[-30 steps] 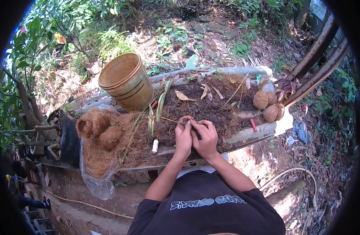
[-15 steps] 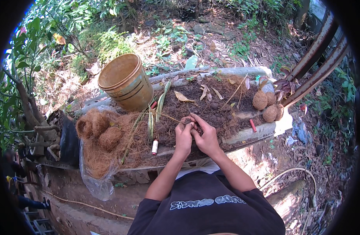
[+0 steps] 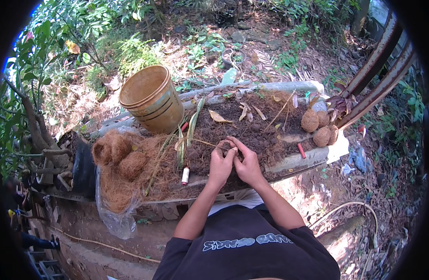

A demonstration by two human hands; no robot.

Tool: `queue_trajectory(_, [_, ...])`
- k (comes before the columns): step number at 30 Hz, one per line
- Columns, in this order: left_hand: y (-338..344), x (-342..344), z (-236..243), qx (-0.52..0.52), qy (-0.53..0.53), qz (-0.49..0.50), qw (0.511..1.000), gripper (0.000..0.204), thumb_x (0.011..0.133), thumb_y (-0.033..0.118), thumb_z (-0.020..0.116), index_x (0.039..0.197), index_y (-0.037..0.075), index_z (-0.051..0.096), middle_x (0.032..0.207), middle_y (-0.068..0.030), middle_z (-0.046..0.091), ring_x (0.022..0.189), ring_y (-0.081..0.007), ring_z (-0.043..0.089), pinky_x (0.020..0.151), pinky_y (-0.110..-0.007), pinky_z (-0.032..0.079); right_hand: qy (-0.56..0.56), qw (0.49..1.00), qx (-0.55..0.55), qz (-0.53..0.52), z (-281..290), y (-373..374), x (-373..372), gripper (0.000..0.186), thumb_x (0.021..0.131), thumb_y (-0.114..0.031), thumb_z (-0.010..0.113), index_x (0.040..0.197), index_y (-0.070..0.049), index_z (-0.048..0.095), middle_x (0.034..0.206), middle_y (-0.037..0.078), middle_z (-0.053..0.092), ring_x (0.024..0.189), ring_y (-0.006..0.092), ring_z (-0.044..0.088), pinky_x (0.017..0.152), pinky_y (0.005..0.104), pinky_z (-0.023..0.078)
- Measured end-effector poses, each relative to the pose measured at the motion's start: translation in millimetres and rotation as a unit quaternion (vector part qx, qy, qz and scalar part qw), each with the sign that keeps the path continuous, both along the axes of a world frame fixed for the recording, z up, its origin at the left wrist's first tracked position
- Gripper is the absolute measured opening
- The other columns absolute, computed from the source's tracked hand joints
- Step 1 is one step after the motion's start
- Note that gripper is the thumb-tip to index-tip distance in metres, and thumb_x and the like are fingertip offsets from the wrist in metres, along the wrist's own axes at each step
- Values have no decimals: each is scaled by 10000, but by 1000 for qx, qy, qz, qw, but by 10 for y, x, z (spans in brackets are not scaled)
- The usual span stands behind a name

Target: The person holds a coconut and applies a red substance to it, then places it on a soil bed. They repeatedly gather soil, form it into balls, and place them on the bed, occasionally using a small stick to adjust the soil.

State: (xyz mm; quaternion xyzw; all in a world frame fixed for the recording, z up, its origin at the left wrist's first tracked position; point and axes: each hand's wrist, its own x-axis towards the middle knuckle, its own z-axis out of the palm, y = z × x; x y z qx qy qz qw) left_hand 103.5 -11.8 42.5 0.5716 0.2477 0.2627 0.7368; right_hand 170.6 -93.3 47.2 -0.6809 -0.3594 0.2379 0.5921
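Observation:
Over the dark soil (image 3: 242,128) my two hands meet, fingertips pressed together. My left hand (image 3: 219,164) pinches a thin yellowish stalk (image 3: 204,142), which runs off to the left toward long green-and-pale leaves (image 3: 194,119). Right beside it, my right hand (image 3: 246,164) is closed, its thumb and forefinger against the left fingers. What lies between its fingers is too small and covered to make out. Left of my left hand, a white thread spool (image 3: 185,176) with red ends stands near the bed's front edge. Shredded brown coconut fibre (image 3: 146,175) spreads further left.
A dirty yellow bucket (image 3: 153,105) stands at the back left. Fibre clumps (image 3: 118,149) lie on a clear plastic sheet (image 3: 116,224). Several fibre-wrapped balls (image 3: 310,120) sit at the right near rusty metal bars (image 3: 380,84). A red tube (image 3: 301,150) rests on the ledge.
My fingers have shifted slightly against each other, the hands staying in nearly the same place. The surroundings have moved a little with the view.

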Motion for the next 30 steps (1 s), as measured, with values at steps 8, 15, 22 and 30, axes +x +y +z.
queue_trajectory(8, [164, -19, -206, -162, -60, -78, 982, 230, 953, 236, 449, 996, 25, 531, 895, -44, 548, 838, -134, 539, 726, -269, 452, 110, 988, 106, -25, -243, 52, 48, 455, 810, -66, 643, 1238, 20, 514, 1164, 133, 595, 1066, 177, 563, 910, 306, 443])
queue_trajectory(15, [242, -109, 31, -182, -54, -97, 977, 221, 963, 237, 439, 1029, 41, 520, 916, -61, 554, 815, -156, 568, 723, -307, 481, -194, 976, 77, -67, 26, -123, 62, 454, 718, -85, 727, 1151, -40, 599, 1110, 104, 571, 1052, 240, 548, 875, 342, 469])
queue_trajectory(22, [126, -49, 27, -119, -21, -30, 992, 167, 957, 172, 427, 1042, 60, 517, 939, -42, 547, 884, -119, 540, 748, -261, 462, -323, 937, 47, -121, 15, -46, -86, 368, 639, -58, 744, 999, -70, 668, 1022, 99, 573, 992, 277, 540, 823, 377, 474])
queue_trajectory(30, [102, -20, -174, -26, -13, -7, 1000, 156, 955, 85, 380, 1071, 47, 476, 978, -51, 529, 878, -105, 520, 770, -254, 442, -365, 915, 90, -142, -175, -8, -108, 234, 664, -52, 730, 887, -48, 660, 975, 71, 600, 928, 269, 570, 776, 369, 496])
